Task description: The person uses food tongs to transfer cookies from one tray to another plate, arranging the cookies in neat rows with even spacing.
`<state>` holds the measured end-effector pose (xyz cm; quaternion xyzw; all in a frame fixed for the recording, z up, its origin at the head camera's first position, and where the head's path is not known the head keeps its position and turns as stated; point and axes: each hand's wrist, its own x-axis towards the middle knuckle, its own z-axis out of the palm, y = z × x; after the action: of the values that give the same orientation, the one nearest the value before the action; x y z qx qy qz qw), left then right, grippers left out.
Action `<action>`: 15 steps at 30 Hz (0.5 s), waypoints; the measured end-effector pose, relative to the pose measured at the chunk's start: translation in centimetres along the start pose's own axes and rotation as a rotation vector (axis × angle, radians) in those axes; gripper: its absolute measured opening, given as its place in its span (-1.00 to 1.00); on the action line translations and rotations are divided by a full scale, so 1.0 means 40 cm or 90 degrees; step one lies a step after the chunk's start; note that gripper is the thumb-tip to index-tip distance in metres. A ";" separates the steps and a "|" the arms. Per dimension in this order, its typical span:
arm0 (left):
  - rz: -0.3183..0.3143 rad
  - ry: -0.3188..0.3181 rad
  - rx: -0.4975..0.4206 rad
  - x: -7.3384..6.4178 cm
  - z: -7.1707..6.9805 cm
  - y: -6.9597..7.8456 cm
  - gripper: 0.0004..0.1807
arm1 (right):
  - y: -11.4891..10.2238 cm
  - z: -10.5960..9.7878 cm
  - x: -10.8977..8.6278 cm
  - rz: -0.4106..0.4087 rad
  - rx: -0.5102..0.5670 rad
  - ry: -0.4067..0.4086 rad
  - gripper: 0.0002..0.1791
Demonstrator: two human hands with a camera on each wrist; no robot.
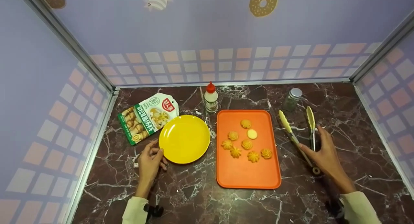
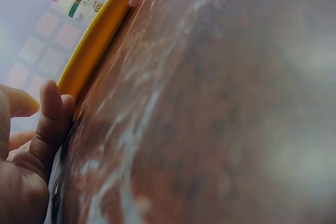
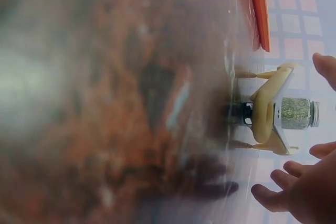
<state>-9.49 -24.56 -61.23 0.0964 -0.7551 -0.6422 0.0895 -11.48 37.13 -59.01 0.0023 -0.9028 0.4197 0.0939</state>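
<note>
At the left rim of a round yellow plate [image 1: 184, 140], my left hand [image 1: 150, 159] has its fingertips right at the edge. In the left wrist view, the thumb [image 2: 23, 103] stands apart from the plate's rim. My right hand [image 1: 326, 152] is spread around a pair of tongs [image 1: 311, 120] with yellowish tips. In the right wrist view its fingers [image 3: 268, 198] are apart from the tongs, which stand spread. Between the hands lies an orange tray [image 1: 247, 177] with several swirl-shaped cookies [image 1: 246, 144], one showing a smooth pale face.
A green and white food packet [image 1: 148, 117] lies behind and left of the plate. A red-capped squeeze bottle [image 1: 211, 99] stands behind the plate and tray. Beyond the tongs is a glass jar [image 1: 292, 101] of green flakes. Patterned walls [image 1: 207, 65] enclose the dark marbled table.
</note>
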 end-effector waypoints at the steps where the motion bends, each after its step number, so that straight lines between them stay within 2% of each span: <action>1: -0.001 -0.001 0.000 0.001 0.001 -0.001 -0.49 | 0.001 0.001 0.002 -0.003 -0.001 0.001 0.16; 7: -0.013 -0.004 0.000 0.003 0.002 -0.004 -0.50 | 0.007 0.009 0.008 -0.018 0.001 0.003 0.15; 15: -0.029 -0.021 0.029 0.012 0.006 0.001 -0.46 | 0.010 0.014 0.012 -0.001 0.002 -0.010 0.20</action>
<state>-10.01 -24.44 -61.21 0.1050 -0.7683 -0.6285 0.0603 -12.09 37.00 -59.60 0.0064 -0.9027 0.4213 0.0868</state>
